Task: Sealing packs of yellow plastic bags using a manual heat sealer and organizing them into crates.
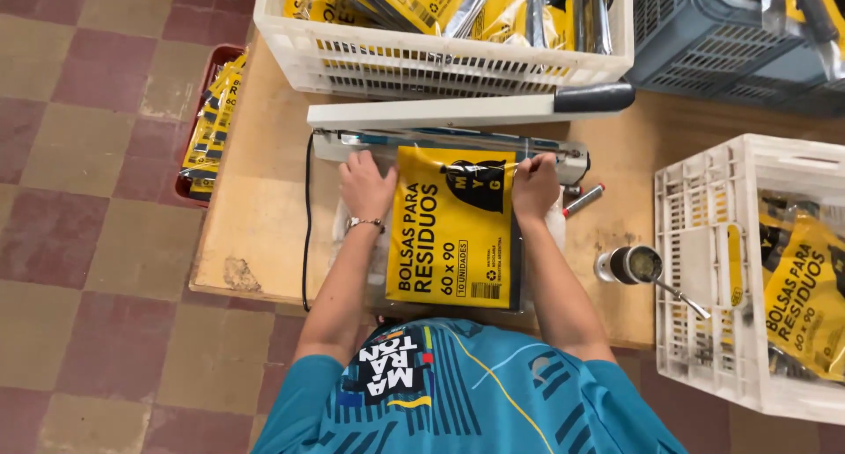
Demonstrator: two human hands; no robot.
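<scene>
- Head view: nearest the camera was the person's teal shirt (466, 392), both forearms reaching away from it.
- A yellow packet (453, 230) lay between the hands, long axis running away from the body, its far end on the heat sealer (449, 146).
- The left hand (365, 186) pressed flat, fingers spread, on the packet's far left corner.
- The right hand (534, 183) pinched the far right corner; both hands sat equally near.

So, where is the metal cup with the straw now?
In the head view, the metal cup stands on the wooden table, on the person's right side, between the yellow packet and the white crate.
</scene>
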